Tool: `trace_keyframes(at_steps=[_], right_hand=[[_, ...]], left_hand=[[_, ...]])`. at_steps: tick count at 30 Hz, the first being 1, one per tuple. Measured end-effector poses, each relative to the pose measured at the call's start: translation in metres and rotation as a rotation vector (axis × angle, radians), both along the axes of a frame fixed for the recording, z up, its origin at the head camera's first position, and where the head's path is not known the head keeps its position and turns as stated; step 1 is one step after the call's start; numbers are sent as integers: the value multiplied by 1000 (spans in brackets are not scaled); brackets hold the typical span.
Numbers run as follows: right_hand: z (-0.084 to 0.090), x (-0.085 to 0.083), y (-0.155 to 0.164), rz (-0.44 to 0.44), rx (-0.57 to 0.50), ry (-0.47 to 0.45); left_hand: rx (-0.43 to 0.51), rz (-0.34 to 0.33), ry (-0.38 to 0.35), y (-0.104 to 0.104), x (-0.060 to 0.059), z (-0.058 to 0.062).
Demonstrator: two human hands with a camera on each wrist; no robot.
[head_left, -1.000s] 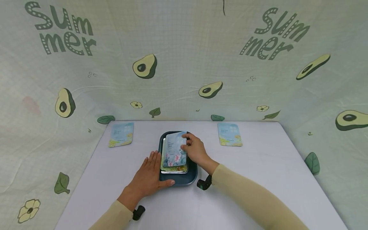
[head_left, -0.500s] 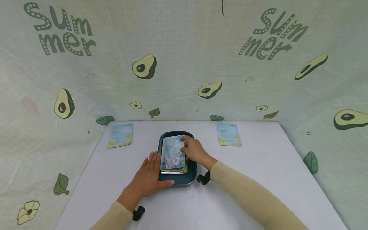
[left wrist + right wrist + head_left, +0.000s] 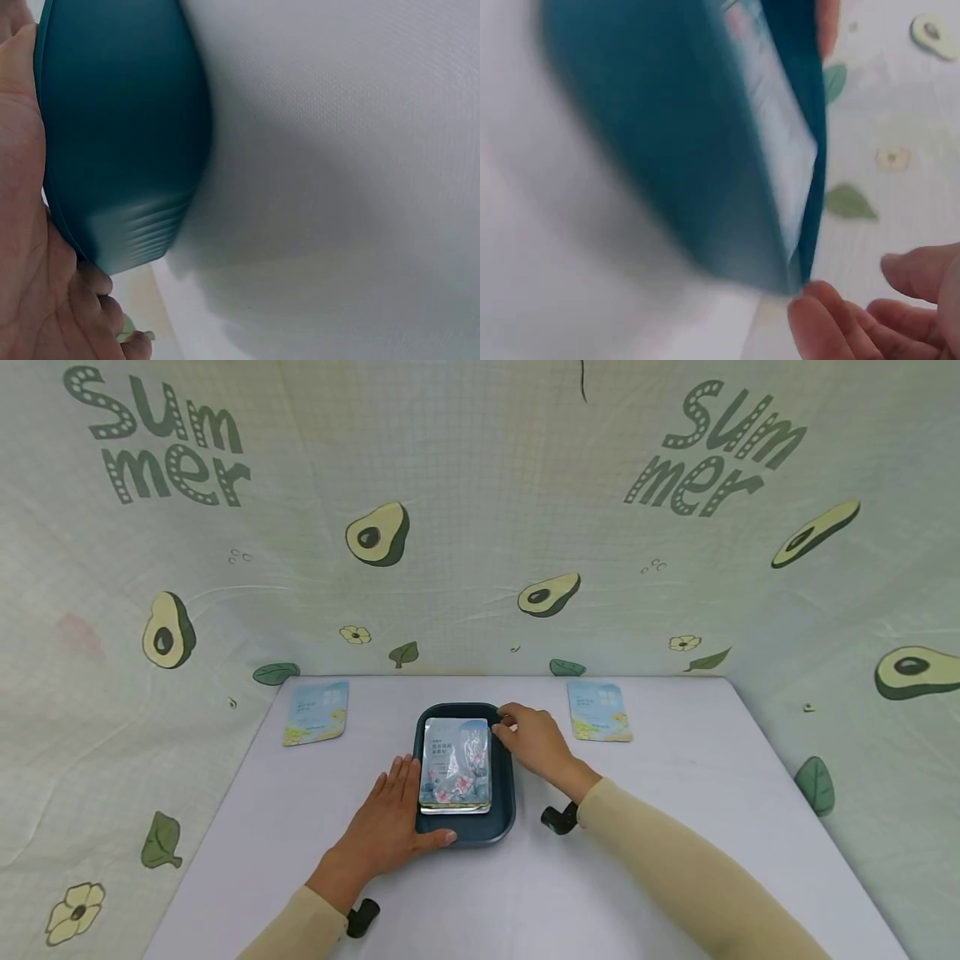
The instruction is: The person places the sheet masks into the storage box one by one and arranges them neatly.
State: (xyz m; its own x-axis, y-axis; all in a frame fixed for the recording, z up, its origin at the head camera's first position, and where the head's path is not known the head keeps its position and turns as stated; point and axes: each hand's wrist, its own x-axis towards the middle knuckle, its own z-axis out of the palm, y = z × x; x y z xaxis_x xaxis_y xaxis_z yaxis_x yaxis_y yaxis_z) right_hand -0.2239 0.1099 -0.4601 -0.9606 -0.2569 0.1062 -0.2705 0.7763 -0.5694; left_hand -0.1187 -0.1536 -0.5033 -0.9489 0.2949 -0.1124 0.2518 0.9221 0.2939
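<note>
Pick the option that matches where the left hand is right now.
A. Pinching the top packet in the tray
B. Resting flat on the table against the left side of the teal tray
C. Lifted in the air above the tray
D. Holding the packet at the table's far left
B: the left hand lies flat on the table, fingers straight, thumb at the near rim of the teal tray.

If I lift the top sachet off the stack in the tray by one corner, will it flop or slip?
The top sachet looks thin and flat, so it will probably bend. Its glossy film may slide on the stack. Likely light; the left hand steadies the tray.
</note>
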Motion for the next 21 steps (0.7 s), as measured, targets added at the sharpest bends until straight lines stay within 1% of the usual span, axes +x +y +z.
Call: trace_keyframes(at_steps=[1,4,6,8,12,15,18,21], right_hand=[[-2,-2,8,-10,9,23],[-12,-7,36,-26,81,74],[-22,-10,57,-15,142,102],[-31,-13,78,4,191,108],[-46,-17,116,23,285,75],[-53,-17,140,14,344,17],[-58,-17,160,17,395,-28],[-62,-17,172,33,429,-61]], left_hand=[[3,1,-2,0,0,0],[16,-3,-1,0,1,1],[17,-8,-1,0,2,1],[17,-12,-2,0,2,2],[16,-13,-4,0,2,2],[12,-11,-9,0,2,2],[14,-9,-12,-1,2,2],[12,-10,-11,-1,1,2]])
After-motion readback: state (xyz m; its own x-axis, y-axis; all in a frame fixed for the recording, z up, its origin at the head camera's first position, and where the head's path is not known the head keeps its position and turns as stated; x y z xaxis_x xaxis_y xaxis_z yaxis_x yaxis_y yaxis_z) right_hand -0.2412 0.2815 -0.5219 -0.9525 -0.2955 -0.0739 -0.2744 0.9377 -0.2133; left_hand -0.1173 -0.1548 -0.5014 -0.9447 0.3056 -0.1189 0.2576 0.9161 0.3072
